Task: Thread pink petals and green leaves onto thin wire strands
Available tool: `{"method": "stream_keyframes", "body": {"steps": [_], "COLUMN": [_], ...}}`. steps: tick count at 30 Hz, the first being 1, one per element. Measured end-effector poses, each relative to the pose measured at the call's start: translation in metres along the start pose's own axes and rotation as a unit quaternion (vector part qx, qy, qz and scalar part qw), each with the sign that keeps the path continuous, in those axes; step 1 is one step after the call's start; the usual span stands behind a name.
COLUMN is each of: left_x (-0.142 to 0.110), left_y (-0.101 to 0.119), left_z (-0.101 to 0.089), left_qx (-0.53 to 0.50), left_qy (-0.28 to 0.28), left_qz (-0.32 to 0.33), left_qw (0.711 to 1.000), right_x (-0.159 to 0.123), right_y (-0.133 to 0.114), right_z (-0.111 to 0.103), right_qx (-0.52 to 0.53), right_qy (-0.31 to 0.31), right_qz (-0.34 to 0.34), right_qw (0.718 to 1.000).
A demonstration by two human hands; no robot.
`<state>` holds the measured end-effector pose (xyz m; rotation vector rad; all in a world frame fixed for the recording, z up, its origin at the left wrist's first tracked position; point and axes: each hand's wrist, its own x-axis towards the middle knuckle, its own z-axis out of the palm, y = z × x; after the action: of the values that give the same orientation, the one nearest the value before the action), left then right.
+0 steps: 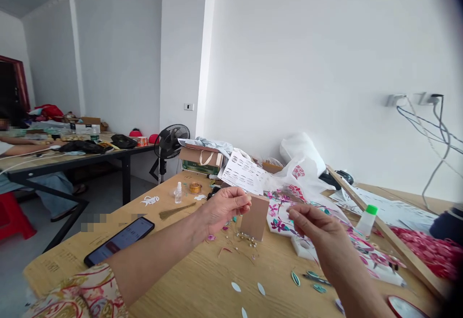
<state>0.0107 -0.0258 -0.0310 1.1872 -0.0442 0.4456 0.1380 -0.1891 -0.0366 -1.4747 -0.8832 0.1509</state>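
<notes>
My left hand (pixel 224 207) is raised over the wooden table (pixel 188 279), fingers pinched together on something thin I cannot make out. My right hand (pixel 314 226) hovers a little to the right, also pinched, its fingertips pointing toward the left hand. Between and behind them stands a small brown cardboard block (pixel 255 217). Small beads and wire bits (pixel 246 241) lie under the hands. A flowered pink paper sheet (pixel 285 216) lies just behind my right hand.
A phone (pixel 119 240) lies at the left near my forearm. A green-capped glue bottle (pixel 366 220), a wooden frame (pixel 390 236), plastic bags (pixel 302 163), a small spray bottle (pixel 178 192) and a fan (pixel 170 144) are around. A person sits at another table (pixel 65 156) at far left.
</notes>
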Motion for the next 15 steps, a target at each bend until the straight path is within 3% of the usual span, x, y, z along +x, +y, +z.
{"method": "stream_keyframes", "body": {"steps": [4, 8, 15], "left_x": [0.003, 0.001, -0.002], "left_y": [-0.011, -0.021, -0.024], "left_z": [0.013, 0.024, 0.025], "left_qx": [-0.027, -0.044, -0.085], "left_qy": [0.034, 0.034, 0.036], "left_qz": [0.056, 0.082, 0.046], "left_qw": [0.997, 0.995, 0.995], "right_x": [-0.011, -0.019, -0.018], "right_y": [-0.004, -0.003, -0.003], "right_z": [0.029, 0.051, 0.048], "right_qx": [0.013, 0.079, 0.091], "right_qy": [-0.034, -0.095, -0.092], "right_qz": [0.0, 0.02, 0.03], "right_qw": [0.999, 0.992, 0.991]}}
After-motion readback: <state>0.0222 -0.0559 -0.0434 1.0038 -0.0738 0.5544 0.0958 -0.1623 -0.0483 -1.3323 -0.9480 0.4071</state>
